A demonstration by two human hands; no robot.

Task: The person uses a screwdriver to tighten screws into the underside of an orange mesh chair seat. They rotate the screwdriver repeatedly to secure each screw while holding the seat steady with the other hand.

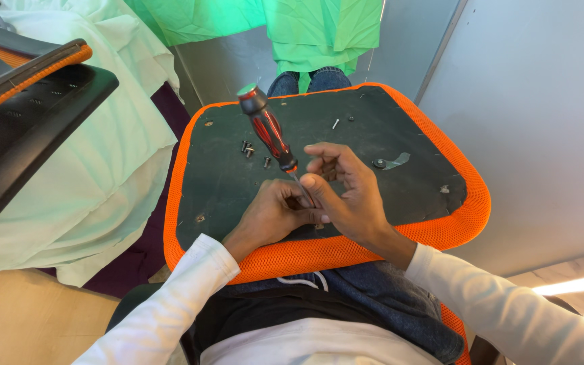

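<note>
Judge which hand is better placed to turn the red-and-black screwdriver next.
The right hand, probably. Its fingers already pinch the metal shaft of the red-and-black screwdriver just below the handle. The left hand sits lower, at the tip, against the black underside of the orange-rimmed seat pan, seemingly steadying it.

Both hands, left (pixel 273 215) and right (pixel 346 196), pinch a red-and-black screwdriver (pixel 268 132) against an orange-edged seat panel (pixel 224 182)
</note>
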